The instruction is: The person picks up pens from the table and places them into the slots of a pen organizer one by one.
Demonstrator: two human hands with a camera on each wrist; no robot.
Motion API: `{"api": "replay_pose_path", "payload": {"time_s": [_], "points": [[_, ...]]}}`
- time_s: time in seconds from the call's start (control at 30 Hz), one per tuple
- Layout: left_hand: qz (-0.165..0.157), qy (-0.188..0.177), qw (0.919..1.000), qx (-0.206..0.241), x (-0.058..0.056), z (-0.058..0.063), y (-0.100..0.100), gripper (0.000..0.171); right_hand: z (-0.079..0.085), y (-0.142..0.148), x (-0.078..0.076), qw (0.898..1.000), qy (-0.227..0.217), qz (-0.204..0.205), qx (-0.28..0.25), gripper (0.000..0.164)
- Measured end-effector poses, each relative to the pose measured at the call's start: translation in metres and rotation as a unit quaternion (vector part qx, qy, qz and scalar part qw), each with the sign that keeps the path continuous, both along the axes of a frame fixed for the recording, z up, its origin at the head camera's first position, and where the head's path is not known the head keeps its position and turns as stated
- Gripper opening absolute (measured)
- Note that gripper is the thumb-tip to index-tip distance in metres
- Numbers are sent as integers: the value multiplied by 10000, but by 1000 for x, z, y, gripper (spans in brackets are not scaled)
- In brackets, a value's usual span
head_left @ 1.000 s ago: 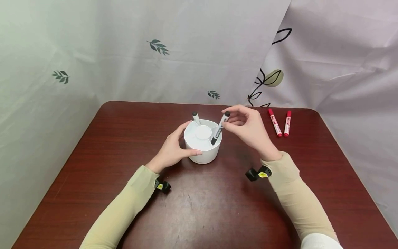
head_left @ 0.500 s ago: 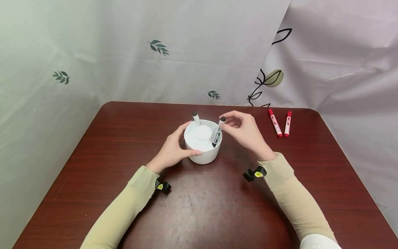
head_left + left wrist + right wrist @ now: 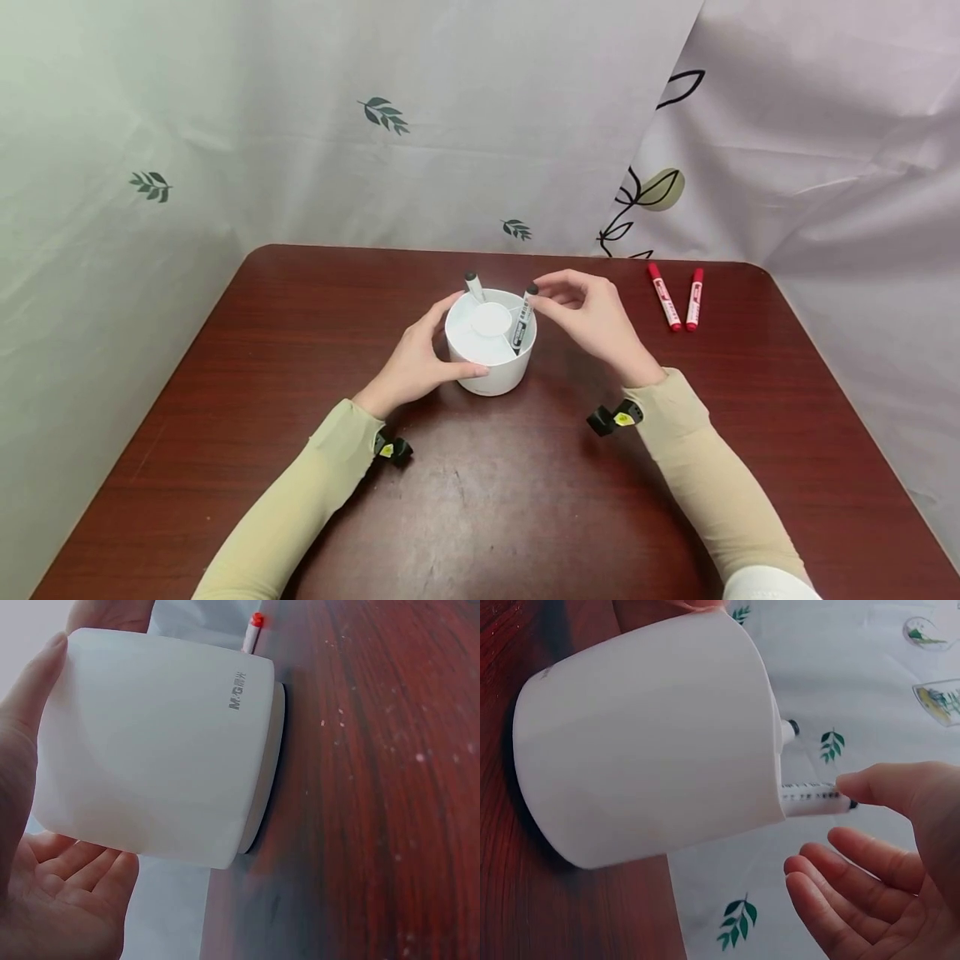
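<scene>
Table [image 3: 480, 508]: dark reddish-brown, wood-grained, glossy, scuffed near the front. Behind it, pale, softly creased sheeting [image 3: 480, 125] printed with leaf sprigs. Holder [image 3: 501, 380]: smooth white, semi-matte, rounded drum with grey lettering [image 3: 236, 691] on the wall and a dark line at its foot; stands upright on the table. Interior: round central well, thin dividers running outward to the rim. Contents: a near marker [image 3: 521, 327] in the right-hand compartment and a far marker [image 3: 474, 287] toward the back left. Near marker: slim white cylinder, black end, dark printed label; sits with its lower part inside, leaning slightly, upper end above the rim. Far marker likewise white with a black end, tilted; its lower part is hidden. Left hand [image 3: 414, 367] grasps the holder, thumb along the front wall, fingers round the far side. Right hand [image 3: 592, 321]: thumb at the upper end of the near marker, other fingers loosely bent and apart from it in the right wrist view; grip released. At the table's right, two red-capped markers [image 3: 664, 298] with white barrels lie side by side, apart from each other.
</scene>
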State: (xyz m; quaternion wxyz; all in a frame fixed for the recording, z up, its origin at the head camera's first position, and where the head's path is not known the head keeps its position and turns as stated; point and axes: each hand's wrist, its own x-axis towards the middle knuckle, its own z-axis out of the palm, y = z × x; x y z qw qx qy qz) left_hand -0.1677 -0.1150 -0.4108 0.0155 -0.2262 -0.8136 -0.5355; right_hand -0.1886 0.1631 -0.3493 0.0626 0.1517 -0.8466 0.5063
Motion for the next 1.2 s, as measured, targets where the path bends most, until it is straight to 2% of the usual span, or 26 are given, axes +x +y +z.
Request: {"api": "replay_pose_path", "payload": {"time_s": [0.3,0.43,0.6,0.93,1.2], "points": [[80,168,9998,60,4,-4,-4,121,-8,29,9,9990,-227,-250,-283,36],[195,117,9997,57,4,-5,-4,121,-7,41,16,9979,-404,-396,-319,40],[173,255,9995,71,0,-4,-1,117,0,51,23,9970,-495,-541,-246,42],[195,174,9996,49,-1,-1,5,115,12,75,28,9954,-372,-880,-39,45],[268,119,9996,-45,-1,2,9,115,22,98,29,9910,-41,-1340,30,45]]}}
